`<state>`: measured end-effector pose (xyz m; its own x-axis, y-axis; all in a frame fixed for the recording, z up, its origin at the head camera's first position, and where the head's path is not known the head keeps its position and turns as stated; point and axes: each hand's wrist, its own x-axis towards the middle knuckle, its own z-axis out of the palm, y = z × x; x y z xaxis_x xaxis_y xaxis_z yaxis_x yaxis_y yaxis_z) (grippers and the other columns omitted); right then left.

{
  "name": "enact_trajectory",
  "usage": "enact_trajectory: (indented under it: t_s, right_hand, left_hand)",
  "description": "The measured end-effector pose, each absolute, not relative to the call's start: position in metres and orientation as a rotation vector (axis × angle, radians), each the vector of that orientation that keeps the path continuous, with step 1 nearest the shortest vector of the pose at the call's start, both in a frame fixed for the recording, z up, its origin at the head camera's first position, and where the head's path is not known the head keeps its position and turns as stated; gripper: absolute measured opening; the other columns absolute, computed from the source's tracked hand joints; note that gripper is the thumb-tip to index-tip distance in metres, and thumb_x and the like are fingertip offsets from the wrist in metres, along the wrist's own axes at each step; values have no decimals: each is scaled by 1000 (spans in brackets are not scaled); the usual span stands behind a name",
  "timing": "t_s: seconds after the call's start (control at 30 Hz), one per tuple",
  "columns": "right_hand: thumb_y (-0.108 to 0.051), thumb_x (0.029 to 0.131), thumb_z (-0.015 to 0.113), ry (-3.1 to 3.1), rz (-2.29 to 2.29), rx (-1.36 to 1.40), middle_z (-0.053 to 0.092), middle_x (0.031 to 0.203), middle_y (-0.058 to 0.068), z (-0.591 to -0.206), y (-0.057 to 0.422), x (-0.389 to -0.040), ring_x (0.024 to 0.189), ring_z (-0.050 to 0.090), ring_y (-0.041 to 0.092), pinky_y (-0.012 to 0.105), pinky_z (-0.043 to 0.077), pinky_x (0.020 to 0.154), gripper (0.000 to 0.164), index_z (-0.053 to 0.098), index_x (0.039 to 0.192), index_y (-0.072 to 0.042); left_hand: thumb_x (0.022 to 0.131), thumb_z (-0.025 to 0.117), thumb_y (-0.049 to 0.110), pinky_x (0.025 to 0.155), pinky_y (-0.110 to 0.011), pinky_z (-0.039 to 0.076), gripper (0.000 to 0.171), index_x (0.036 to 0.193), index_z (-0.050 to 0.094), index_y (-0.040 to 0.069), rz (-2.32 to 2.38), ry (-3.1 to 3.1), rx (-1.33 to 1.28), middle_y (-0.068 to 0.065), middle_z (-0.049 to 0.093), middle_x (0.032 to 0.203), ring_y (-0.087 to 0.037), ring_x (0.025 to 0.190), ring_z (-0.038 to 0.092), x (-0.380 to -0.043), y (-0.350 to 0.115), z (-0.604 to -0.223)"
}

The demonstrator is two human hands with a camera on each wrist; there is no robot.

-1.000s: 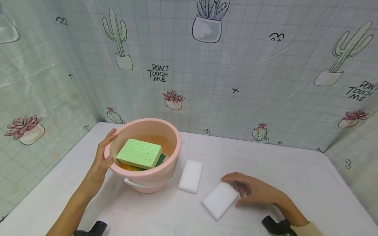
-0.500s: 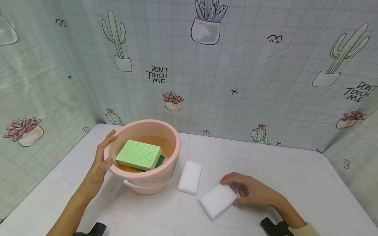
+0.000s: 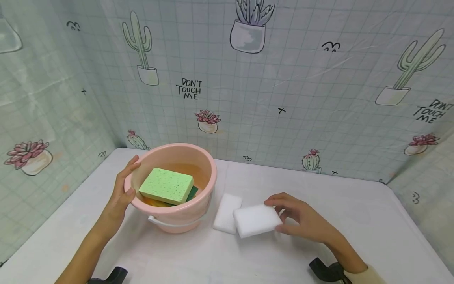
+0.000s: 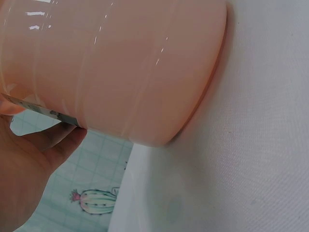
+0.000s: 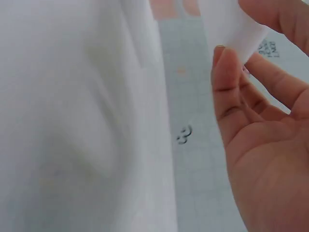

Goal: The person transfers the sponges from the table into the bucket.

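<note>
My left hand (image 3: 118, 197) holds the pink bucket (image 3: 177, 148) by its left side, thumb at the rim and fingers along the outside. In the left wrist view, the fingertips (image 4: 72, 137) touch the bucket wall (image 4: 120, 72) near a label. A green sponge (image 3: 166, 185) lies in the bucket, over yellow and dark green pieces. Between thumb and fingers my right hand (image 3: 305, 221) pinches a white sponge (image 3: 257, 221) by its right end, raised off the table. The right wrist view shows this white sponge (image 5: 224, 29) at the thumb tip.
A second white sponge (image 3: 226, 215) lies flat on the white table (image 3: 337, 197), right of the bucket, partly overlapped by the held one. The bucket's white handle (image 3: 177, 225) hangs down in front. A cactus-print curtain (image 3: 248, 130) closes off the back and sides.
My right hand has taken hold of the nearer white sponge and lifted it off the table, turning it and moving it slightly left toward the other one. The left hand and bucket stay put.
</note>
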<state>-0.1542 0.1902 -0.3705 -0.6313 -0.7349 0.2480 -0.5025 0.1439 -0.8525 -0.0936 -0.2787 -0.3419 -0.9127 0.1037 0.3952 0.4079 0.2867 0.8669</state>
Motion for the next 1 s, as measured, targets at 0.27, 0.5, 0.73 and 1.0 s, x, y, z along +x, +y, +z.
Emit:
enact_trajectory:
  t_s: [0.27, 0.5, 0.73, 1.0]
  right_hand:
    - [-3, 84, 72, 2240, -1560, -1180, 51, 129, 9, -353, 174, -157, 97, 57, 24, 31, 52, 78, 49, 56, 129, -7]
    - [-5, 84, 72, 2242, -1622, -1077, 54, 126, 7, -343, 161, -159, 99, 58, 25, 30, 50, 84, 44, 58, 125, -10]
    - [-4, 85, 71, 2226, -1679, -1088, 57, 124, 8, -323, 149, -160, 102, 53, 24, 27, 47, 88, 41, 59, 124, -9]
    - [-13, 87, 71, 2294, -1664, -959, 58, 123, 2, -302, 127, -160, 100, 58, 24, 30, 50, 82, 38, 61, 124, -17]
  left_hand:
    - [97, 32, 22, 102, -67, 1, 55, 150, 19, 15, -1689, -2279, -493, 2, 2, 159, -15, 144, -1, -93, -279, -341]
    - [97, 32, 22, 103, -65, 1, 55, 150, 19, 14, -1690, -2273, -499, 2, 3, 159, -16, 144, -1, -92, -279, -340]
    - [97, 32, 22, 101, -70, 3, 55, 150, 19, 16, -1667, -2297, -465, 3, 2, 159, -15, 144, 0, -93, -279, -341]
    - [97, 32, 23, 99, -74, 5, 56, 151, 18, 17, -1630, -2323, -445, 4, 2, 159, -14, 143, 1, -92, -278, -341]
